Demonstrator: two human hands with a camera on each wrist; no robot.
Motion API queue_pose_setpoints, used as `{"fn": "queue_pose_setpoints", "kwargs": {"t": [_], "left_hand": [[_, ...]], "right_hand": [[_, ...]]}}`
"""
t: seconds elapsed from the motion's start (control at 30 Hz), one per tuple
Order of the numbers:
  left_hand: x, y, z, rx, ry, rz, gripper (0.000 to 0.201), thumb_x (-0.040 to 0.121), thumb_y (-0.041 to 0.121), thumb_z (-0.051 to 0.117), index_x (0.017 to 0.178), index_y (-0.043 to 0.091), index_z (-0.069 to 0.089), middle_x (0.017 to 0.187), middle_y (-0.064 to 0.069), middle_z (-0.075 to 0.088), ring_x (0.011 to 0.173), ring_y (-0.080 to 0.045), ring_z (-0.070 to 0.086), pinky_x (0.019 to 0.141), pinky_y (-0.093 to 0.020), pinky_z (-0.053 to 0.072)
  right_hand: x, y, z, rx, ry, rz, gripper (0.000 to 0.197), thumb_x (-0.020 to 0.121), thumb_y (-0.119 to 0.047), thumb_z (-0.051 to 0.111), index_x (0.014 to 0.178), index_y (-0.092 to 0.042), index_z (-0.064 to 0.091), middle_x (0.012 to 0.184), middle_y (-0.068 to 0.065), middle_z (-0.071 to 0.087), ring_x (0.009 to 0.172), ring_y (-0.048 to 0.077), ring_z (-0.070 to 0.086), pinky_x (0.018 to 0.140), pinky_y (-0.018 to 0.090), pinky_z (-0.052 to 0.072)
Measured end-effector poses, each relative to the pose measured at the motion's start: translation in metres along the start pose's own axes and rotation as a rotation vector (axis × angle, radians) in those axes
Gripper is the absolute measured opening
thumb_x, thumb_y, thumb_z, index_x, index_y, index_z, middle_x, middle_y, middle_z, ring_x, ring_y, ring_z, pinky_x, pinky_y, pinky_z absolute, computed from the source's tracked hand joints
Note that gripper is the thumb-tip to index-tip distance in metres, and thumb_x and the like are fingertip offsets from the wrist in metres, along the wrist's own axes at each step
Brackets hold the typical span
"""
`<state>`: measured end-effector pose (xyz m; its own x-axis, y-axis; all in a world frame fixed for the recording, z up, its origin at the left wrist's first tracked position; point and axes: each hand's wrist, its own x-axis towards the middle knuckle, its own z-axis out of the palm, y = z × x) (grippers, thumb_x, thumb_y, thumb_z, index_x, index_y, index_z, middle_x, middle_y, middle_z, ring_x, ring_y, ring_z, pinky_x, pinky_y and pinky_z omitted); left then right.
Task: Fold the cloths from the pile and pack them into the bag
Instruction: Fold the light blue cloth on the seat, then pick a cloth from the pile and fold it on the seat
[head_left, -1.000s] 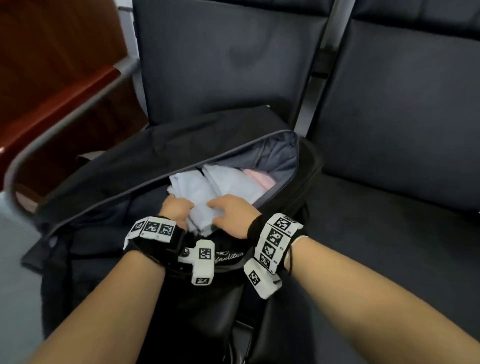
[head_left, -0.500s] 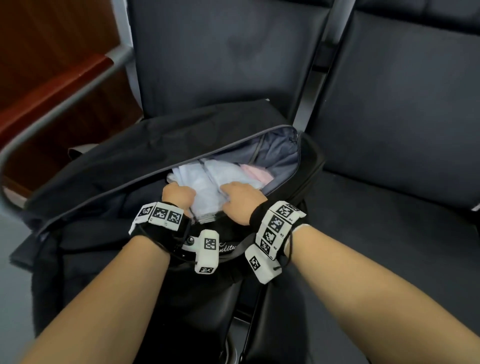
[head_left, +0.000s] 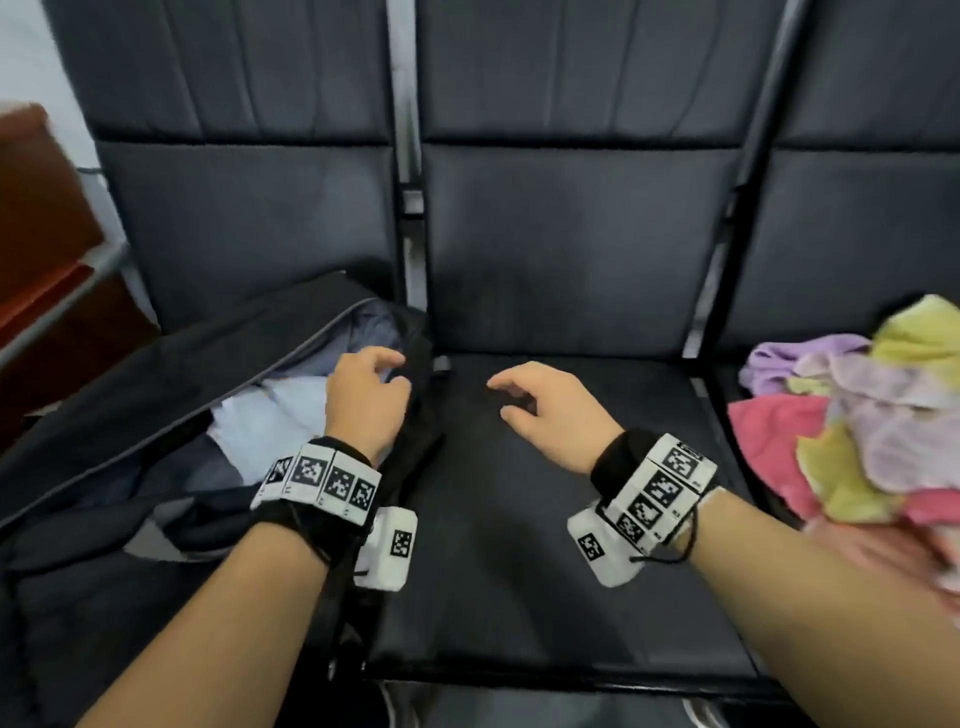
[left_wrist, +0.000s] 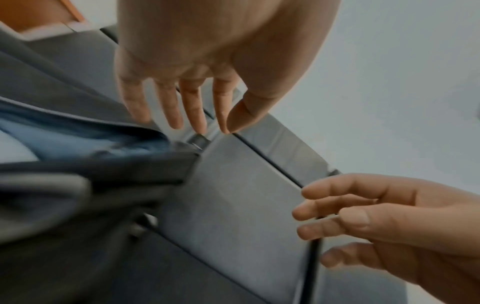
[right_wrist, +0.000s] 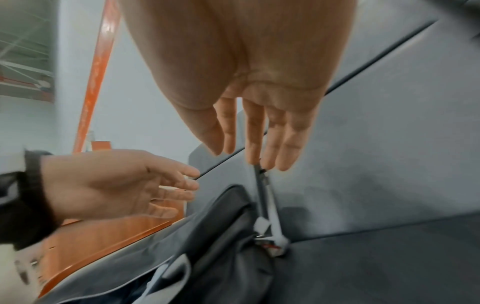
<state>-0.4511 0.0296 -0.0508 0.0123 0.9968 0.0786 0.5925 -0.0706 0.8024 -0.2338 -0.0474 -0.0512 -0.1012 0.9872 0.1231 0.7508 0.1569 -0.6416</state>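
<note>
An open black bag (head_left: 130, 395) lies on the left seat with folded pale blue cloths (head_left: 270, 415) inside. A loose pile of pink, yellow and lilac cloths (head_left: 852, 410) sits on the right seat. My left hand (head_left: 369, 395) hovers over the bag's right end, fingers relaxed and holding nothing; the left wrist view shows its fingers (left_wrist: 171, 102) spread above the bag's edge. My right hand (head_left: 540, 405) hangs above the middle seat, empty, fingers loosely extended (right_wrist: 259, 133).
The black middle seat (head_left: 545, 545) lies between bag and pile. Seat backs stand behind. Metal frame bars (head_left: 410, 218) separate the seats. A red-brown wooden unit (head_left: 36, 249) and a grey armrest rail (head_left: 52, 306) are at the far left.
Both hands have let go of the pale blue cloth in the bag and lifted out, moving right. The head view has swung right, showing the middle seat and the cloth pile.
</note>
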Motion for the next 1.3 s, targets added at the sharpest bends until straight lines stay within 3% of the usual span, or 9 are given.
{"fn": "queue_pose_setpoints", "kwargs": {"t": [0.1, 0.27, 0.4, 0.6, 0.7, 0.87, 1.0, 1.13, 1.3], "left_hand": [[-0.030, 0.058, 0.072, 0.027, -0.137, 0.141, 0.023, 0.086, 0.008, 0.063, 0.102, 0.023, 0.070, 0.109, -0.001, 0.063, 0.102, -0.019, 0.062, 0.097, -0.031, 0.046], [-0.086, 0.130, 0.202, 0.059, -0.385, 0.254, 0.022, 0.090, 0.014, 0.061, 0.103, 0.030, 0.067, 0.114, 0.006, 0.058, 0.113, -0.016, 0.055, 0.101, -0.034, 0.045], [-0.120, 0.178, 0.289, 0.047, -0.516, 0.315, 0.022, 0.090, 0.010, 0.062, 0.103, 0.027, 0.069, 0.109, 0.006, 0.059, 0.110, -0.013, 0.055, 0.099, -0.029, 0.042], [-0.143, 0.211, 0.379, -0.024, -0.622, 0.290, 0.029, 0.089, 0.007, 0.062, 0.096, 0.034, 0.066, 0.107, 0.011, 0.061, 0.096, 0.000, 0.056, 0.084, -0.017, 0.040], [-0.153, 0.213, 0.411, -0.076, -0.701, 0.219, 0.030, 0.088, 0.005, 0.061, 0.097, 0.033, 0.067, 0.104, 0.017, 0.064, 0.106, -0.006, 0.060, 0.087, -0.017, 0.043], [-0.167, 0.213, 0.433, -0.062, -0.795, 0.197, 0.032, 0.090, 0.008, 0.064, 0.112, 0.031, 0.062, 0.118, 0.007, 0.065, 0.111, -0.009, 0.060, 0.093, -0.021, 0.045], [-0.179, 0.216, 0.415, -0.141, -0.817, 0.260, 0.057, 0.080, 0.035, 0.067, 0.134, 0.044, 0.051, 0.127, 0.014, 0.057, 0.111, 0.001, 0.057, 0.083, -0.018, 0.051], [-0.183, 0.223, 0.387, -0.274, -0.787, 0.459, 0.079, 0.078, 0.023, 0.074, 0.148, 0.042, 0.041, 0.144, 0.013, 0.047, 0.127, 0.004, 0.047, 0.099, -0.015, 0.045], [-0.185, 0.215, 0.346, -0.211, -0.631, 0.519, 0.065, 0.078, 0.002, 0.078, 0.120, 0.047, 0.058, 0.128, 0.011, 0.049, 0.120, 0.001, 0.052, 0.098, -0.013, 0.044]], "right_hand": [[-0.056, 0.054, -0.051, -0.022, 0.054, 0.120, 0.036, 0.091, -0.020, 0.061, 0.127, -0.024, 0.061, 0.120, -0.006, 0.062, 0.108, 0.011, 0.057, 0.096, 0.029, 0.047], [-0.156, 0.157, -0.122, -0.028, 0.236, 0.333, 0.039, 0.089, -0.014, 0.062, 0.127, -0.020, 0.061, 0.122, -0.001, 0.064, 0.114, 0.014, 0.058, 0.098, 0.022, 0.040], [-0.225, 0.230, -0.164, -0.061, 0.320, 0.484, 0.042, 0.087, -0.007, 0.059, 0.128, -0.016, 0.061, 0.126, 0.005, 0.061, 0.115, 0.023, 0.055, 0.101, 0.036, 0.043], [-0.252, 0.309, -0.199, -0.291, 0.324, 0.634, 0.045, 0.085, -0.008, 0.055, 0.128, -0.019, 0.063, 0.141, 0.009, 0.049, 0.120, 0.033, 0.045, 0.104, 0.037, 0.037], [-0.255, 0.333, -0.195, -0.385, 0.334, 0.685, 0.043, 0.085, -0.015, 0.054, 0.125, -0.028, 0.066, 0.146, 0.011, 0.044, 0.124, 0.034, 0.042, 0.104, 0.039, 0.038], [-0.259, 0.344, -0.208, -0.266, 0.377, 0.654, 0.024, 0.089, -0.014, 0.059, 0.104, -0.021, 0.076, 0.109, 0.006, 0.067, 0.103, 0.029, 0.051, 0.093, 0.039, 0.041], [-0.256, 0.311, -0.225, -0.248, 0.548, 0.386, 0.024, 0.075, 0.000, 0.069, 0.081, -0.020, 0.080, 0.085, -0.003, 0.070, 0.086, 0.026, 0.053, 0.078, 0.041, 0.046], [-0.249, 0.258, -0.226, 0.059, 0.587, 0.150, 0.032, 0.071, 0.007, 0.069, 0.082, -0.022, 0.079, 0.087, -0.017, 0.061, 0.092, 0.012, 0.054, 0.083, 0.016, 0.040], [-0.252, 0.211, -0.209, 0.371, 0.487, 0.127, 0.027, 0.081, 0.007, 0.064, 0.093, -0.014, 0.076, 0.094, -0.004, 0.061, 0.092, 0.005, 0.058, 0.085, 0.018, 0.044]]}}
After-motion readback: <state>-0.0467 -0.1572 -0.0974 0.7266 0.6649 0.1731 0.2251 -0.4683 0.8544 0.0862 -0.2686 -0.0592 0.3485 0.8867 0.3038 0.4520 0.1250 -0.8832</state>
